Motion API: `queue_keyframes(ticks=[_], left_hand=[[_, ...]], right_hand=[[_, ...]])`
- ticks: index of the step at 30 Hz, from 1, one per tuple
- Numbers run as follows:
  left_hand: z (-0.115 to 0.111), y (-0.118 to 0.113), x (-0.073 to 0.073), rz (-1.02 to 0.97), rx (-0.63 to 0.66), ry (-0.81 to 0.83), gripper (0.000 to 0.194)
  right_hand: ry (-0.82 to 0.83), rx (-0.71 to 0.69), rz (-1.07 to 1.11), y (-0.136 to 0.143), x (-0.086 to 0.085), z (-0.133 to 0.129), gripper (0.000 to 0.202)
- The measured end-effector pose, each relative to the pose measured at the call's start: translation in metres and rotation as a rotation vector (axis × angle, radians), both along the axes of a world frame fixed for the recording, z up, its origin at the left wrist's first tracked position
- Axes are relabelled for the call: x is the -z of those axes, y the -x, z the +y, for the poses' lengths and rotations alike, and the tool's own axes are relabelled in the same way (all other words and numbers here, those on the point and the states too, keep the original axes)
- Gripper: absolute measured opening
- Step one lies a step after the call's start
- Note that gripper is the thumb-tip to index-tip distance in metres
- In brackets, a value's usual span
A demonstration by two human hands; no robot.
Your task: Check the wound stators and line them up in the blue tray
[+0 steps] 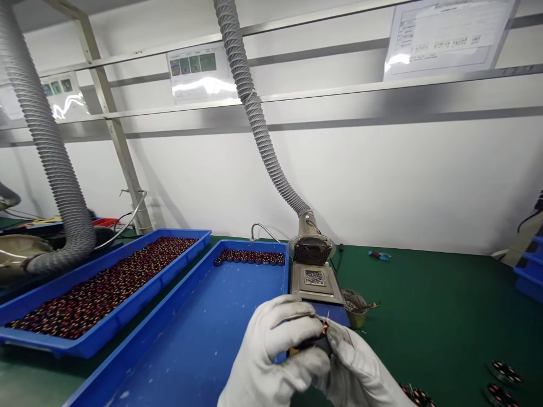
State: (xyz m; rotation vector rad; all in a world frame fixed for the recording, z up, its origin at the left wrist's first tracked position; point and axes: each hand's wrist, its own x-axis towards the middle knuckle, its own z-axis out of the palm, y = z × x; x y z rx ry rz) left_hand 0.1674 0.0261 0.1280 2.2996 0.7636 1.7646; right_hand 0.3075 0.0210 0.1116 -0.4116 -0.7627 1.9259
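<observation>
My left hand (275,350), in a white glove, is wrapped around a small dark coil part (319,341) with copper-coloured bits on it. From the other side, my right hand (360,362), also gloved in white, pinches the same part's edge with thumb and fingers. Much of the part is hidden by the gloves, so its full shape does not show. Both hands are in front of a metal solder pot (319,289) with a square silvery surface. Just left of them lies a long blue tray (199,328) with rows of small dark round parts (250,257) at its far end.
Another blue tray (146,288), full of small dark-red parts, stands at the left. A grey exhaust hose (258,124) hangs down to the solder pot. Beside it is a small cup (356,317). Blue-handled cutters (379,256) and dark discs (504,373) lie on the green table (432,316).
</observation>
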Motion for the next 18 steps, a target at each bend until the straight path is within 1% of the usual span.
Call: queue_keyframes(ticks=[1, 4, 5, 6, 7, 8, 9, 11, 12, 13, 15, 17, 18], left_hand=[[0.002, -0.002, 0.001, -0.079, 0.048, 0.050, 0.018], [0.007, 0.000, 0.005, -0.390, 0.180, 0.279, 0.023], [0.008, 0.003, 0.006, -0.474, 0.196, 0.331, 0.023], [0.009, 0.006, 0.006, -0.543, 0.187, 0.362, 0.022], [0.008, 0.009, 0.006, -0.561, 0.166, 0.395, 0.018], [0.007, 0.012, 0.005, -0.527, 0.149, 0.426, 0.014], [0.005, 0.013, 0.004, -0.455, 0.140, 0.454, 0.013], [0.001, 0.010, 0.002, -0.290, 0.124, 0.489, 0.022], [0.000, 0.007, 0.002, -0.252, 0.114, 0.458, 0.021], [-0.001, 0.003, 0.002, -0.245, 0.113, 0.411, 0.016], [-0.001, -0.003, 0.004, -0.309, 0.123, 0.314, 0.004], [0.000, -0.001, 0.005, -0.389, 0.151, 0.279, 0.006], [0.001, 0.002, 0.005, -0.445, 0.135, 0.285, 0.008]], right_hand=[[0.008, -0.028, 0.008, 0.003, 0.001, 0.002, 0.031], [0.006, -0.068, 0.015, 0.005, 0.005, 0.008, 0.039], [0.006, -0.079, 0.015, 0.005, 0.007, 0.009, 0.039], [0.007, -0.090, 0.016, 0.004, 0.008, 0.009, 0.039], [0.010, -0.096, 0.014, 0.002, 0.009, 0.010, 0.038], [0.013, -0.091, 0.011, 0.001, 0.010, 0.010, 0.038], [0.013, -0.073, 0.010, 0.001, 0.012, 0.010, 0.037], [0.003, -0.022, 0.011, 0.002, 0.015, 0.011, 0.038], [-0.003, -0.002, 0.014, 0.003, 0.016, 0.011, 0.038], [-0.004, 0.003, 0.018, 0.004, 0.016, 0.012, 0.037], [0.006, -0.032, 0.029, 0.006, 0.015, 0.011, 0.034], [0.032, -0.101, 0.051, 0.005, 0.012, 0.009, 0.034], [0.042, -0.136, 0.063, 0.003, 0.010, 0.008, 0.033]])
